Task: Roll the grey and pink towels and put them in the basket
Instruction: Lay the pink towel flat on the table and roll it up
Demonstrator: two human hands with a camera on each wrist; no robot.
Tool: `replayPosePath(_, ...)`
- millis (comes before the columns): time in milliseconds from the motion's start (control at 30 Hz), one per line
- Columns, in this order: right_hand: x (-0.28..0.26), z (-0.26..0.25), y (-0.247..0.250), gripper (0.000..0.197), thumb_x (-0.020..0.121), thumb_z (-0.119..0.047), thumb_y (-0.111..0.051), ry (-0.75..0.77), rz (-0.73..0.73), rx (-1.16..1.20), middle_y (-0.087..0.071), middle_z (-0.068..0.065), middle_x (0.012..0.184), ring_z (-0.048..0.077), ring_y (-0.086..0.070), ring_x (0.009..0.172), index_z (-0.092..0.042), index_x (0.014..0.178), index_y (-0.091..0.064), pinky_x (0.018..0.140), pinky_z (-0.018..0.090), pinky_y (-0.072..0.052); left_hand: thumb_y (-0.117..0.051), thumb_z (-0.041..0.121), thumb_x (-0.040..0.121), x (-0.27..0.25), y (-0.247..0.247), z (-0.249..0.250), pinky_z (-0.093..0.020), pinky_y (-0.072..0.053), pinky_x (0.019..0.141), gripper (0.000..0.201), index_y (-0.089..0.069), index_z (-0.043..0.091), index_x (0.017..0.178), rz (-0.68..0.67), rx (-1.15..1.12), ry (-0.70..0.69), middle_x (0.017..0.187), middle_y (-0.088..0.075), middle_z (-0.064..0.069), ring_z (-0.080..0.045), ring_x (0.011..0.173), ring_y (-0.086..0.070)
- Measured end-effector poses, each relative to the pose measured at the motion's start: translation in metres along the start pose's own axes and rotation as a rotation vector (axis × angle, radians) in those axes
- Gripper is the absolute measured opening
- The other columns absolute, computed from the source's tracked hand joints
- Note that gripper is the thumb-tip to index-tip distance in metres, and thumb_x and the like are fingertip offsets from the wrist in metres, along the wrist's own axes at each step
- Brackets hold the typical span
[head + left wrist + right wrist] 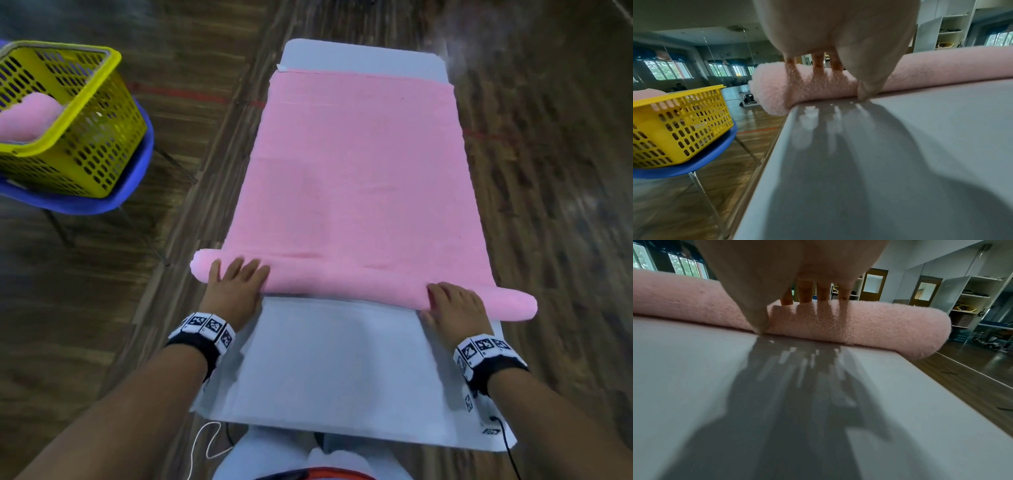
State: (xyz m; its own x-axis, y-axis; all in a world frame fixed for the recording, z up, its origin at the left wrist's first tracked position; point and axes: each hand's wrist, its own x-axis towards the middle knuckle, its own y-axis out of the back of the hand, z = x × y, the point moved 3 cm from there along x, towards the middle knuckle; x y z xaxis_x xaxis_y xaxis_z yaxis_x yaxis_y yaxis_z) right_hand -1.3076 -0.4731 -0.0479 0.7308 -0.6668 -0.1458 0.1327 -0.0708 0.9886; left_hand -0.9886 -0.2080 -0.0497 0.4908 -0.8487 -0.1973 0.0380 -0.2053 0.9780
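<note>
A pink towel [359,178] lies flat along the white table [342,370], its near end wound into a roll [342,281] that sticks out past both table edges. My left hand [236,284] presses on the roll's left part with straight fingers [818,63] on top and the thumb at the table. My right hand [452,303] presses the same way on the roll's right part [859,321], fingers [805,292] on top. A yellow basket [68,116] at the left holds a rolled pink towel [27,116]. No grey towel shows.
The basket [678,123] stands on a blue chair [137,171] left of the table, over a wooden floor [102,308]. Cables hang at the table's near edge. Shelves and doors [972,293] stand far off to the right.
</note>
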Motion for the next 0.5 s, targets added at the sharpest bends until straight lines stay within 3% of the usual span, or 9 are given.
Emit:
replayPosePath(67, 0.01, 0.002, 0.006, 0.043, 0.087, -0.037, -0.056, -0.017, -0.03, -0.003, -0.059, 0.004, 0.126, 0.029, -0.055, 0.112, -0.02, 0.126, -0.053, 0.1, 0.043, -0.036, -0.047, 0.03, 0.092, 0.015, 0.006, -0.002, -0.055, -0.014, 0.113, 0.052, -0.037, 0.029, 0.143, -0.037, -0.004, 0.02, 0.149, -0.043, 0.004, -0.024, 0.14, -0.032)
replayPosePath(133, 0.021, 0.005, 0.011, 0.035, 0.09, -0.034, -0.05, -0.054, -0.072, -0.012, -0.061, 0.002, 0.121, 0.028, -0.057, 0.108, -0.024, 0.124, -0.052, 0.097, 0.041, -0.035, -0.046, 0.029, 0.092, 0.029, 0.015, -0.003, -0.054, -0.015, 0.113, 0.043, -0.044, 0.029, 0.135, -0.05, -0.017, 0.028, 0.136, -0.055, 0.002, -0.024, 0.133, -0.039)
replayPosePath(233, 0.039, 0.006, 0.019, 0.017, 0.089, -0.032, -0.045, -0.102, -0.17, -0.031, -0.066, 0.006, 0.103, 0.029, -0.059, 0.09, -0.022, 0.103, -0.052, 0.079, 0.037, -0.037, -0.046, 0.034, 0.089, 0.047, 0.031, -0.004, -0.052, -0.018, 0.112, 0.026, -0.053, 0.024, 0.112, -0.109, -0.026, 0.06, 0.105, -0.066, -0.003, -0.025, 0.113, -0.052)
replayPosePath(300, 0.045, 0.005, 0.021, 0.014, 0.088, -0.033, -0.042, -0.132, -0.255, -0.027, -0.068, 0.01, 0.095, 0.028, -0.054, 0.075, -0.021, 0.094, -0.048, 0.069, 0.034, -0.034, -0.041, 0.036, 0.088, 0.053, 0.036, -0.003, -0.051, -0.018, 0.111, 0.025, -0.053, 0.024, 0.107, -0.188, -0.058, 0.081, 0.097, -0.067, -0.006, -0.025, 0.105, -0.057)
replayPosePath(367, 0.045, 0.006, 0.02, 0.019, 0.088, -0.035, -0.042, -0.158, -0.288, -0.001, -0.068, 0.013, 0.095, 0.028, -0.052, 0.073, -0.022, 0.099, -0.049, 0.066, 0.033, -0.036, -0.04, 0.035, 0.086, 0.053, 0.035, -0.001, -0.05, -0.019, 0.11, 0.028, -0.051, 0.026, 0.111, -0.219, -0.13, 0.109, 0.096, -0.068, -0.007, -0.025, 0.1, -0.061)
replayPosePath(433, 0.039, 0.004, 0.021, 0.025, 0.086, -0.03, -0.054, -0.106, -0.126, 0.039, -0.066, 0.015, 0.098, 0.032, -0.058, 0.078, -0.019, 0.107, -0.056, 0.067, 0.035, -0.042, -0.044, 0.031, 0.087, 0.045, 0.033, -0.001, -0.049, -0.025, 0.107, 0.033, -0.047, 0.027, 0.12, -0.102, -0.117, 0.098, 0.101, -0.067, -0.007, -0.028, 0.102, -0.06)
replayPosePath(500, 0.028, 0.001, 0.022, 0.023, 0.081, -0.023, -0.066, -0.014, 0.057, 0.045, -0.063, 0.018, 0.1, 0.038, -0.059, 0.079, -0.013, 0.102, -0.063, 0.069, 0.041, -0.047, -0.047, 0.028, 0.091, 0.032, 0.03, 0.001, -0.049, -0.03, 0.104, 0.033, -0.051, 0.024, 0.124, 0.106, -0.032, 0.045, 0.107, -0.064, -0.006, -0.031, 0.102, -0.057)
